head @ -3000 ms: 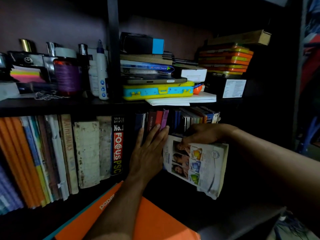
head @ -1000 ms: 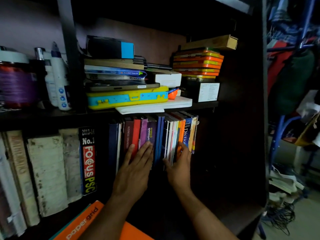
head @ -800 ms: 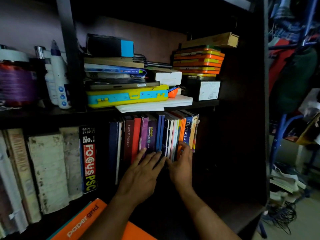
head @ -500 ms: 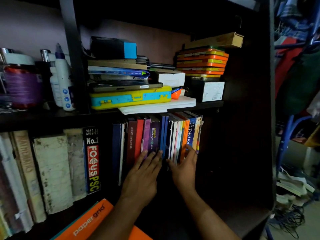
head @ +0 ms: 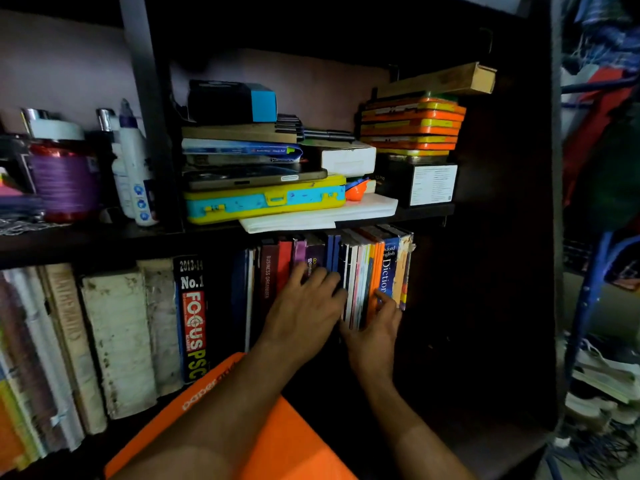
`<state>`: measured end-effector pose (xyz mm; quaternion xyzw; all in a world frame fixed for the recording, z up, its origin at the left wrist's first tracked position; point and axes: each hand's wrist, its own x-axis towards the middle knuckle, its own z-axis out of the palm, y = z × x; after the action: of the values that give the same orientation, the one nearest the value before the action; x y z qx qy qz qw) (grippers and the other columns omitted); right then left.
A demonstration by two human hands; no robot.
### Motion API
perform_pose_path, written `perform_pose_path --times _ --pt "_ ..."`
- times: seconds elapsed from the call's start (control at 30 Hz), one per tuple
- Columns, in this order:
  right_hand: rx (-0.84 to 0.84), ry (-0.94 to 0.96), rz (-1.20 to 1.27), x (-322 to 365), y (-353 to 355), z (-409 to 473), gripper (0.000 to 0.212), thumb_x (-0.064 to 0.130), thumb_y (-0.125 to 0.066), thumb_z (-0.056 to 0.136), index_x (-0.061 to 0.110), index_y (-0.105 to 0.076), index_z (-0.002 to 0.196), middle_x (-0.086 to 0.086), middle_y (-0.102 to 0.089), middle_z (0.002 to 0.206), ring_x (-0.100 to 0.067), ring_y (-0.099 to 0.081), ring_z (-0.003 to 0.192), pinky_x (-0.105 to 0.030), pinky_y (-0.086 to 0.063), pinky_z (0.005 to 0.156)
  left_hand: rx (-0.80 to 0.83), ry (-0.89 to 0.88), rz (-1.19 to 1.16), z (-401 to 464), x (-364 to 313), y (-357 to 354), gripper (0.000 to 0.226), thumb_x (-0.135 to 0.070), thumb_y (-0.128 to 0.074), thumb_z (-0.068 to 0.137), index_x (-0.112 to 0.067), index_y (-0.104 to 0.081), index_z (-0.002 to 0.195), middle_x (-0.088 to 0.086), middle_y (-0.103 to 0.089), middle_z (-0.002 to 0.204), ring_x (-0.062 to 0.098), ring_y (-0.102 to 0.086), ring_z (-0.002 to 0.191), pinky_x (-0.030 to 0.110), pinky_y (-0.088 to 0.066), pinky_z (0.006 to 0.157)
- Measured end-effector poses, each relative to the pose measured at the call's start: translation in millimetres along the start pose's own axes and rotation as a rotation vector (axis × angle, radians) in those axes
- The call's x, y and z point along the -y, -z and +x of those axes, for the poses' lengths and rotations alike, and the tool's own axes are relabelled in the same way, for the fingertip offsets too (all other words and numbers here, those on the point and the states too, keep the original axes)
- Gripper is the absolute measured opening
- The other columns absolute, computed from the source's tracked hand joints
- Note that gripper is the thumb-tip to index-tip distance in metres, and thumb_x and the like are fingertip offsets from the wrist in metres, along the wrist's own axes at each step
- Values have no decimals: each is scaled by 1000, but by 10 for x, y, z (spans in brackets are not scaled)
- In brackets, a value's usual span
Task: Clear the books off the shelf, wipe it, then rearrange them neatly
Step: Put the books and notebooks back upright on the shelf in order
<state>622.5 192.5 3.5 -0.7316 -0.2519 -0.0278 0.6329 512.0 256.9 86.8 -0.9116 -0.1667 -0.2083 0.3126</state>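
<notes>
Pressing flat with straight fingers: left hand [head: 304, 313] laid against the spines of the maroon, red and purple books [head: 294, 268], gripping nothing, apparently to hold that stretch of the row [head: 325, 271] upright and flush. Right hand [head: 375, 336] just beside it, fingertips against the lower spines of the thin orange volumes and the blue dictionary [head: 388, 268], thumb side low near the shelf board; fingers look loosely extended, clasping nothing, though dim light hides the fine detail. Standing upright in the right-hand bay of the lower shelf, directly under the upper board [head: 422, 211], with bare dark space between the last book and the side panel [head: 519, 237]. Judged as squaring up: pushing spines level and closing gaps so the row cannot lean into that open space. Lying across the left forearm at the bottom, an orange pad [head: 294, 441]. Further left, older pale-spined books [head: 114, 341] upright in the neighbouring bay.
</notes>
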Motion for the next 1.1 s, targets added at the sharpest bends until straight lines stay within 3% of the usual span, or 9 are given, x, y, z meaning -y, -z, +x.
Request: perform_pose_path --times 0.1,0.2,0.27,0.4,0.5,0.73,0.8,0.93,1.1 --pt "-104 60 -111 46 2 -62 71 17 -88 73 30 -44 127 7 -42 134 -7 -40 125 -34 -45 103 -81 171 28 72 193 62 64 -30 -73 74 -17 -61 135 11 -57 141 29 -47 135 52 -22 111" --pt "101 183 -59 83 -7 -166 28 23 -78 86 29 -57 104 13 -59 98 -1 -58 87 -19 -50 73 -41 302 40 121 315 94 80 -42 -75 77 -14 -47 148 8 -49 150 27 -46 135 47 -26 108" --pt "201 242 -96 111 -24 -191 18 26 -73 91 27 -63 106 13 -62 89 -1 -61 80 -18 -53 66 8 298 66 177 308 124 74 -41 -72 84 -15 -45 148 7 -42 153 27 -43 137 45 -29 108" --pt "228 197 -120 148 -35 -218 52 23 -66 96 22 -49 145 7 -61 128 -1 -59 111 -24 -55 95 31 330 16 228 294 164 74 -28 -74 81 -16 -44 148 7 -46 148 28 -45 134 44 -36 106" --pt "300 205 -198 198 -55 -312 67 25 -59 100 19 -26 159 2 -44 153 -11 -43 138 -29 -41 113 24 330 -45 125 407 121 80 -35 -91 63 -20 -60 135 9 -63 129 30 -61 116 46 -47 96" --pt "260 187 -126 228 -183 -364 66 19 -52 104 16 -20 161 -2 -41 148 -15 -43 136 -28 -40 112 -86 243 -148 -10 573 24 81 -49 -71 87 -33 -32 156 6 -36 155 27 -38 139 44 -31 111" --pt "273 102 -118 289 -258 -291 57 16 -52 103 10 -30 156 -6 -56 130 -17 -57 119 -34 -50 100 -126 224 -131 -36 584 0 83 -47 -71 84 -31 -34 156 6 -38 154 27 -39 137 44 -32 108" --pt "476 -117 -144 585 -204 27 24 29 -49 106 7 -56 113 -5 -72 77 -15 -66 49 -28 -50 48 -179 231 -85 -39 586 -51 81 -44 -79 70 -28 -52 146 7 -49 144 27 -42 128 43 -32 100" --pt "786 -129 -333 804 53 262 33 32 -45 108 1 -54 114 -11 -73 72 -18 -62 42 -24 -44 39 -240 245 -83 -26 577 -72 82 -40 -90 54 -25 -67 131 7 -61 129 26 -51 115 39 -28 93"
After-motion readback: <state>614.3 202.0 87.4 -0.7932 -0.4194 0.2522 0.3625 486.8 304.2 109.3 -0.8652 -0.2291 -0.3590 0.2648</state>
